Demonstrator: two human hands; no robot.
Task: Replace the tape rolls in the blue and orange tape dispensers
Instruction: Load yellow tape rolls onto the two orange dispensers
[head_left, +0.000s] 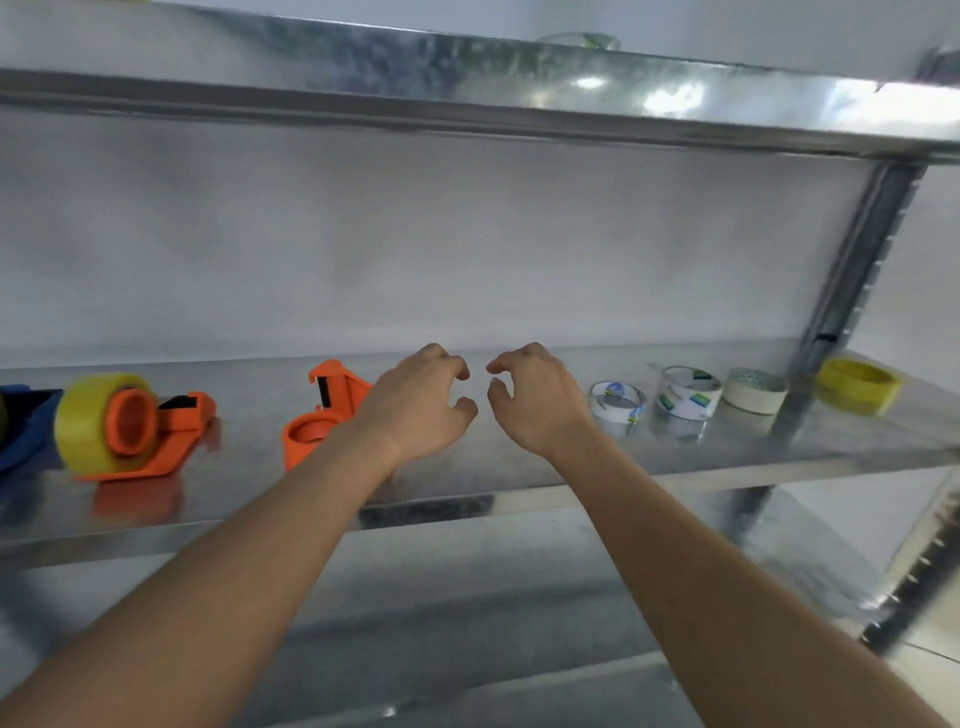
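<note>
Both hands, left (421, 402) & right (535, 397), empty, half-curled over steel shelf (519, 467) w/ white wall behind.

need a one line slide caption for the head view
Both hands, left and right, hover empty over a metal shelf between orange dispensers and spare tape rolls.

Counting my shelf (519, 467): two orange dispensers, one loaded (135, 426), one empty (322, 415). One blue dispenser (23, 421) at left edge. Four loose tape rolls: two white-core (618, 402) (688, 392), one cream (754, 391), one yellow (858, 385).
</note>
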